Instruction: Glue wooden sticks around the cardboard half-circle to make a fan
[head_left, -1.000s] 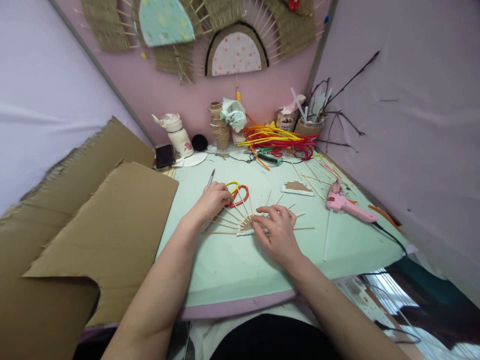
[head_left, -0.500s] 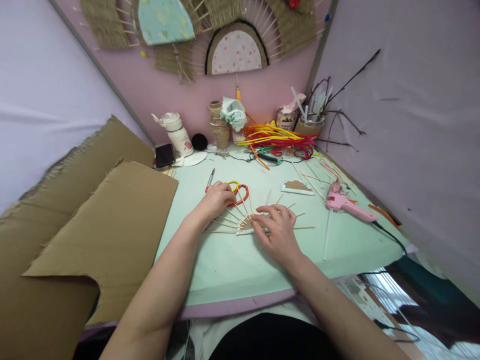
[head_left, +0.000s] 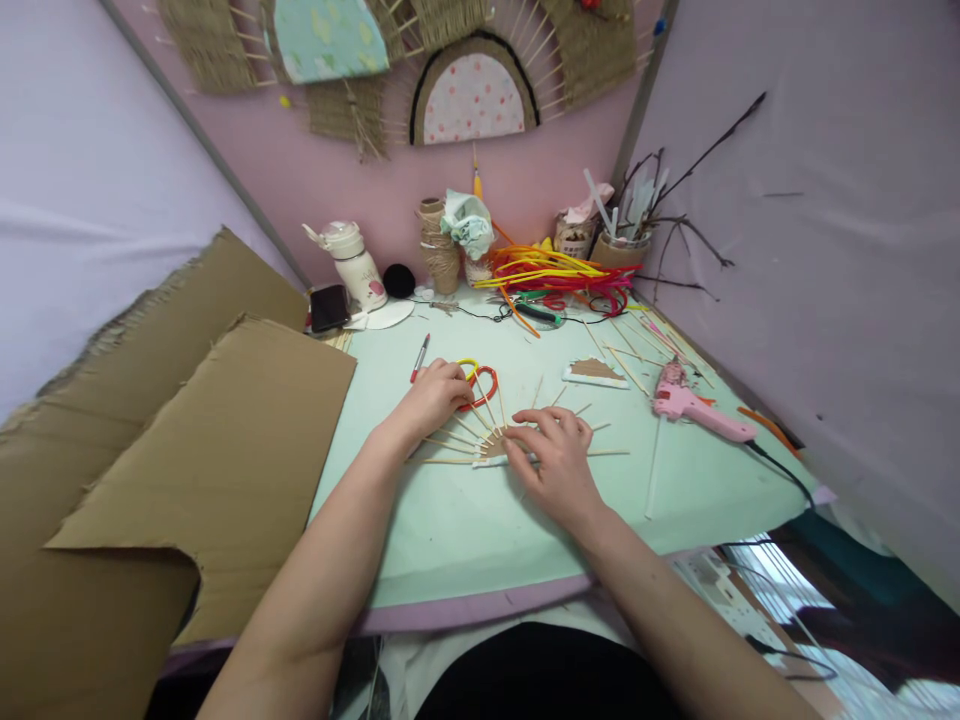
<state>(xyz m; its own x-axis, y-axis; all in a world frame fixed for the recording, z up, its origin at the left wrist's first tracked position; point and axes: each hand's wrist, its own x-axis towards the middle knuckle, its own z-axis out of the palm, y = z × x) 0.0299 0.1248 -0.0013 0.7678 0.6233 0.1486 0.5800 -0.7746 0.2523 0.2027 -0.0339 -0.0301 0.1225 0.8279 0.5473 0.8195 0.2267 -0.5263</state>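
A small cardboard half-circle (head_left: 491, 449) with a pale covered straight edge lies on the table, thin wooden sticks (head_left: 450, 461) fanning out from it. My left hand (head_left: 435, 392) is above the fan's left side, fingers closed in a pinch on one of the sticks. Partly behind those fingers lie a yellow and a red loop that look like scissors handles (head_left: 487, 386). My right hand (head_left: 556, 458) curls over the half-circle's right part, thumb and fingertips holding it down and hiding some stick ends.
Large cardboard sheets (head_left: 225, 440) cover the left side. A pink glue gun (head_left: 694, 408) lies at right, near loose sticks and another cardboard half-circle (head_left: 595, 373). Along the back stand a white bottle (head_left: 358, 268), a twine spool (head_left: 438, 245), colourful pipe cleaners (head_left: 559, 275) and a pot with branches (head_left: 621, 250).
Both hands stay almost in place on the stick fan. The view has shifted very slightly; nothing is visibly taken up or let go.
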